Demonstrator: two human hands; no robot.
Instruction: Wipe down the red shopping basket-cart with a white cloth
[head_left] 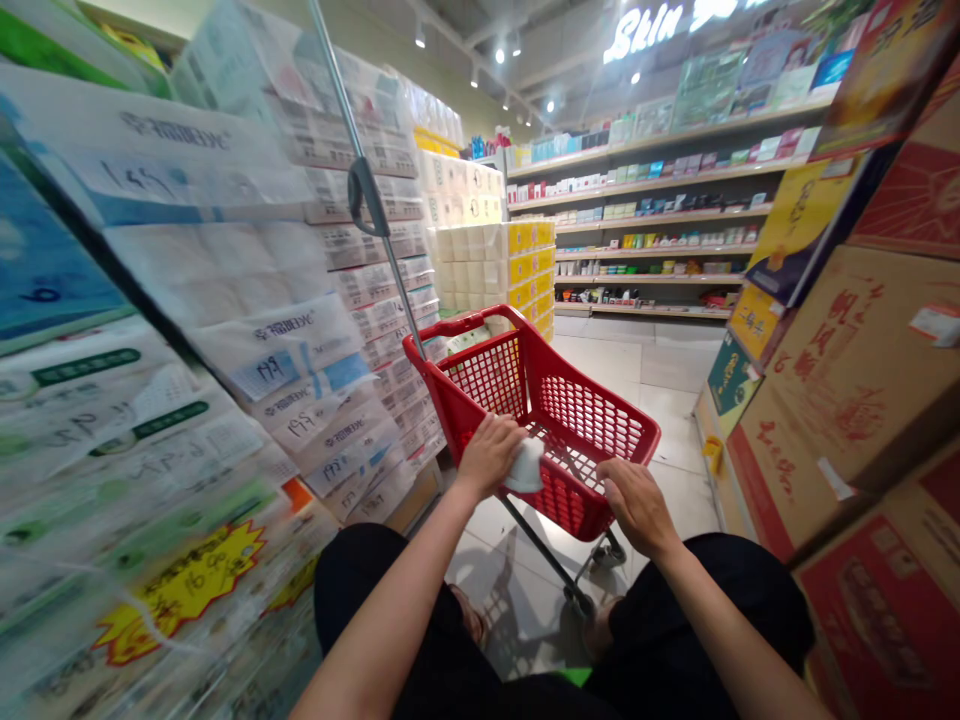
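A small red shopping cart [570, 400] with a mesh plastic basket stands in the aisle right in front of me. My left hand [489, 452] is closed on the cart's near rim at the left and presses a white crumpled cloth or tissue [525, 466] against it. My right hand [636, 503] is curled over the near rim at the right. Nothing shows inside the basket. My legs in black clothing show below the arms.
Stacked packs of tissue paper [225, 330] wall the left side, with a metal pole and hook [367, 200]. Red and brown cartons [847, 400] are piled on the right. Product shelves [660, 220] line the far wall beyond the pale tiled floor [660, 370].
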